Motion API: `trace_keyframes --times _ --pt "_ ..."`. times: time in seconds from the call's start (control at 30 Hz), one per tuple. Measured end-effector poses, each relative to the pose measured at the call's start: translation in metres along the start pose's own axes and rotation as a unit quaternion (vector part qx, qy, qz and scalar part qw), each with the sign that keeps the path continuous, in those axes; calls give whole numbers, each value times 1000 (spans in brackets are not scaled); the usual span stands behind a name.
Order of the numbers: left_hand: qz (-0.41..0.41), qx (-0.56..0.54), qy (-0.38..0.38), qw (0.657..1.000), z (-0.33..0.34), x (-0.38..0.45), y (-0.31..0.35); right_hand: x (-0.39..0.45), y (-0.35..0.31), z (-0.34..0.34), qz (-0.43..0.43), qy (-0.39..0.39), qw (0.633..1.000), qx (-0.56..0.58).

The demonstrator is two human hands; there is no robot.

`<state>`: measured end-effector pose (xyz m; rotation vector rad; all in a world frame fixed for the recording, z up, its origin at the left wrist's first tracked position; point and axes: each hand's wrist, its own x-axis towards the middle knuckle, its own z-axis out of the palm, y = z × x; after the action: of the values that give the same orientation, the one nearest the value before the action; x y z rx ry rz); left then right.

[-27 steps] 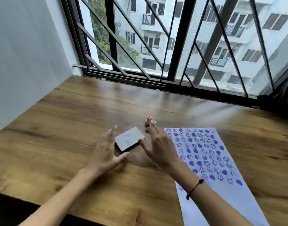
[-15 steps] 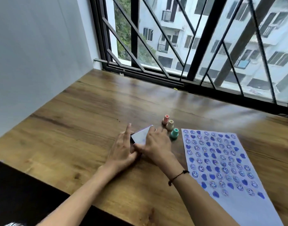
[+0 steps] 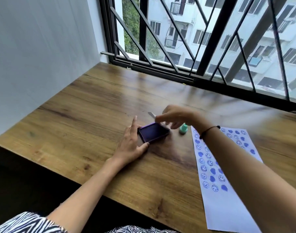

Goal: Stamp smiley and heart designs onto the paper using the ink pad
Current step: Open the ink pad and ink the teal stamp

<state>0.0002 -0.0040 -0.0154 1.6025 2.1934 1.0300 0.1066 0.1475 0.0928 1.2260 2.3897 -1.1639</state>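
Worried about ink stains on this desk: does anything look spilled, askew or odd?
No spill shows. The ink pad sits open and skewed on the table, steadied by the left hand; the right hand holds its lid above. The paper lies slanted.

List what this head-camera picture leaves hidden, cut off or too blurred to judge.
- Ink pad lid: motion-blurred in the right hand.
- Other stamps: only the green stamp shows; the right hand covers that area.
- Paper: right forearm covers its middle; the frame's bottom cuts it off.
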Motion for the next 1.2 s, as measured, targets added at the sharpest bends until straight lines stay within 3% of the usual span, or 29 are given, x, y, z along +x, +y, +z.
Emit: trace_keyframes --times 0.1,0.17,0.33,0.47,0.57,0.73,0.97,1.1,1.13,1.2 --pt "1 1 -2 1000 0 -3 -1 3 -4 -16 -4 -36 999 40" --pt "2 2 -2 1000 0 -4 -1 7 -9 -23 -15 -21 998 59" --pt "4 8 6 1000 -1 -6 -2 30 -20 -32 -24 138 988 67" --pt "8 15 10 1000 -2 -7 -1 46 -16 -28 -19 205 976 74" --pt "6 21 14 1000 -3 -7 1 51 -12 -22 -45 225 973 -28" --pt "4 12 9 1000 -4 -7 2 35 4 -32 -103 315 931 -152" --pt "69 3 50 996 -10 -9 11 -22 53 -5 -4 180 945 -272" --pt "81 -28 112 990 -14 -15 28 -30 61 18 -36 222 957 -184" --pt "76 -46 133 987 -14 -17 33 -31 62 22 -50 245 960 -123" --pt "44 -111 141 983 -14 -20 43 -40 56 31 -87 221 966 103"
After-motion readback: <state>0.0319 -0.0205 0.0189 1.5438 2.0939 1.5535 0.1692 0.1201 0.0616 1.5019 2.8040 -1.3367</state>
